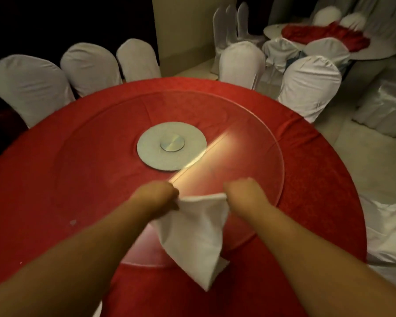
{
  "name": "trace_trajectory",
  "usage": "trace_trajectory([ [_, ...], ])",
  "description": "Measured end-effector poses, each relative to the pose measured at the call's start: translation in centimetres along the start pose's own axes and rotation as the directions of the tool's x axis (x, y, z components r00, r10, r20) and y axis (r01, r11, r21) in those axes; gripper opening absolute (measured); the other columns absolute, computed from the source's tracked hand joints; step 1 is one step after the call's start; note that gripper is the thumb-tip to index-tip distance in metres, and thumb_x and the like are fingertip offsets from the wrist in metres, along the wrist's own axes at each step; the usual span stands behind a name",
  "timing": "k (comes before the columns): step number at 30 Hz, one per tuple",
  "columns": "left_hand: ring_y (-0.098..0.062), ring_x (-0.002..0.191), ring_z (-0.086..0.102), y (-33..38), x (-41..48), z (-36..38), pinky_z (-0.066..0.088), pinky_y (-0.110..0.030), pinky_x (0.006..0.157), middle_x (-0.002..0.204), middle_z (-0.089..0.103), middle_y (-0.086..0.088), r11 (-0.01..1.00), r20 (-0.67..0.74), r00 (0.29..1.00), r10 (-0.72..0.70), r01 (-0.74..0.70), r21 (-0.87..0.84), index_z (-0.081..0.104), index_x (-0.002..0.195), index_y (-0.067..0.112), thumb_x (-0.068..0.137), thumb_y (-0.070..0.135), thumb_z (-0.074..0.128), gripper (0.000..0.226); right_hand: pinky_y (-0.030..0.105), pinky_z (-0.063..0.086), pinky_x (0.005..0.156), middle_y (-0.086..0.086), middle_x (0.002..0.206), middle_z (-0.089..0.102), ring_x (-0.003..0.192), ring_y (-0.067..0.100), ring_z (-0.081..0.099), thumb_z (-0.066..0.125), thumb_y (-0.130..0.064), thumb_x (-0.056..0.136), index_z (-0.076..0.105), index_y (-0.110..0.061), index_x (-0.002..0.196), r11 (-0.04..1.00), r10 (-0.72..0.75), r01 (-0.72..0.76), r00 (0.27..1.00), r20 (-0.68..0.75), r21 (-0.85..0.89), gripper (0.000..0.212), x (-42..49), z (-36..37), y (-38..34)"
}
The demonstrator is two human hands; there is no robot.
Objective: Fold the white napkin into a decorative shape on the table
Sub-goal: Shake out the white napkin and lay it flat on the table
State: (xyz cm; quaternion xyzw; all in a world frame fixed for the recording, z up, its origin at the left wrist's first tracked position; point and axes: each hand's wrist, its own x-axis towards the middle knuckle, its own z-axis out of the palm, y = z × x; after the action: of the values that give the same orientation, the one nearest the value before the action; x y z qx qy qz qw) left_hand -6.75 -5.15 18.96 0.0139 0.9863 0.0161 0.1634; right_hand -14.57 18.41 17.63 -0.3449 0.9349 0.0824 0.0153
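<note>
Over the table's (55, 156) near edge, left hand (157, 195) and right hand (245, 193), fingers pinched shut on the white napkin's (197, 232) top corners, should hold it taut and level, then lower it flat.

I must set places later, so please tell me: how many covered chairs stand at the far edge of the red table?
5: three far left, two far right. Others may be hidden.

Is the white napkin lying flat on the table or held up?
Held up: both hands, left hand and right hand, pinch the white napkin by its top edge; it hangs.
</note>
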Motion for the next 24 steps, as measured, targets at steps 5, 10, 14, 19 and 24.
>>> trace_trajectory([
  [5,-0.041,0.082,0.067,-3.8,1.2,-12.1,0.042,-0.038,0.061,0.102,0.067,-0.017,0.993,-0.624,0.781,-0.013,0.085,0.086,0.067,0.102,0.011,0.096,0.026,0.063,0.016,0.039,0.044,0.067,0.013,0.081,0.07,0.076,0.037,0.065,0.062,-0.008,0.081,0.062,-0.016,0.091,0.992,0.096,-0.124,0.846,-0.524,-0.018,0.013,4.7,-10.9,5.2],
  [10,-0.035,0.057,0.06,-6.0,0.1,-16.5,0.035,-0.035,0.057,0.08,0.067,-0.019,0.951,-0.75,0.63,0.203,0.054,0.303,0.064,0.091,0.005,0.093,0.013,0.066,0.008,0.039,0.041,0.058,0.015,0.07,0.063,0.062,0.038,0.059,0.064,-0.003,0.079,0.06,-0.011,0.085,0.991,0.022,-0.106,0.72,-0.693,-0.079,0.011,4.9,-15.1,8.2],
  [14,-0.021,0.046,0.036,-7.1,-0.3,-12.4,0.027,-0.03,0.046,0.07,0.057,-0.014,0.942,-0.672,0.704,0.228,0.014,0.335,0.059,0.082,0.006,0.083,0.001,0.074,0.015,0.04,0.04,0.061,0.013,0.075,0.063,0.066,0.035,0.058,0.065,-0.004,0.077,0.058,-0.013,0.088,0.989,0.032,-0.118,0.765,-0.643,-0.09,0.016,4.1,-11.1,9.3],
  [19,-0.031,0.048,0.055,-8.1,0.7,-2.0,0.032,-0.031,0.039,0.075,0.056,-0.011,0.96,-0.52,0.833,0.191,-0.048,0.276,0.057,0.086,0.01,0.074,0.001,0.076,0.024,0.043,0.042,0.062,0.008,0.074,0.059,0.068,0.033,0.057,0.052,-0.01,0.078,0.057,-0.017,0.089,0.989,0.034,-0.105,0.851,-0.523,-0.105,0.013,2.4,-0.6,9.4],
  [24,-0.03,0.063,0.06,-8.1,0.5,9.0,0.042,-0.037,0.046,0.086,0.054,-0.005,0.986,-0.321,0.943,0.089,-0.038,0.16,0.054,0.09,0.018,0.084,0.009,0.067,0.016,0.04,0.045,0.055,0.005,0.068,0.06,0.061,0.031,0.058,0.042,-0.018,0.075,0.06,-0.018,0.085,0.996,0.043,-0.067,0.946,-0.322,-0.064,0.021,-0.5,10.1,7.8],
])
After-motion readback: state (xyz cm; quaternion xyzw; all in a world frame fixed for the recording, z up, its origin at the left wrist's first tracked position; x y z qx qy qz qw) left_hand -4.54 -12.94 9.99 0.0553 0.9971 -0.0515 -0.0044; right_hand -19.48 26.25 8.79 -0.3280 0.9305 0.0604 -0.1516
